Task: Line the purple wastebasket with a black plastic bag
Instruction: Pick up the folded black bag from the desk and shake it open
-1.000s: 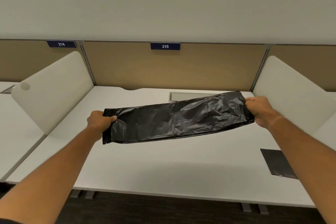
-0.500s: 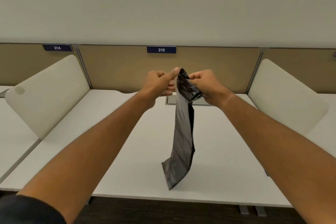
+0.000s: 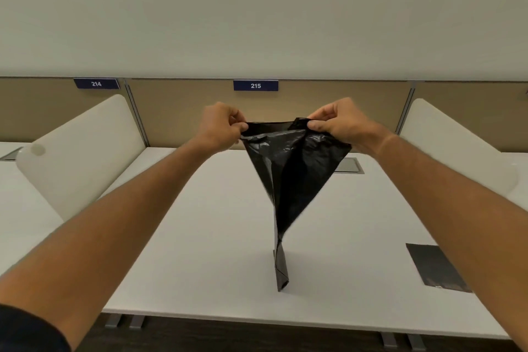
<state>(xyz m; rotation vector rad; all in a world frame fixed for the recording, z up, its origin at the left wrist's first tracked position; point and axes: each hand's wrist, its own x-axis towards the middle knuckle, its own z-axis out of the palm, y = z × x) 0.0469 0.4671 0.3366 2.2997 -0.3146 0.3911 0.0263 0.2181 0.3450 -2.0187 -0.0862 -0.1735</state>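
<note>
Two hands, left hand point(image 3: 221, 127) and right hand point(image 3: 335, 123). One black plastic bag point(image 3: 288, 180). One flat dark sheet point(image 3: 435, 267). Two number plates: 214 plate point(image 3: 96, 83), 215 plate point(image 3: 255, 85). Two white side dividers: left divider point(image 3: 83, 151), right divider point(image 3: 451, 148).

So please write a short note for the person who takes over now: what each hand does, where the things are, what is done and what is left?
Left hand: pinches the left top edge of the thin black plastic bag.
Right hand: pinches the right top edge.
Bag: held above the white desk, mouth partly pulled apart, lower end narrow and folded.
Purple wastebasket: not in view.
Done: opening begun.
Left: open the bag fully, find the basket, line it.
</note>
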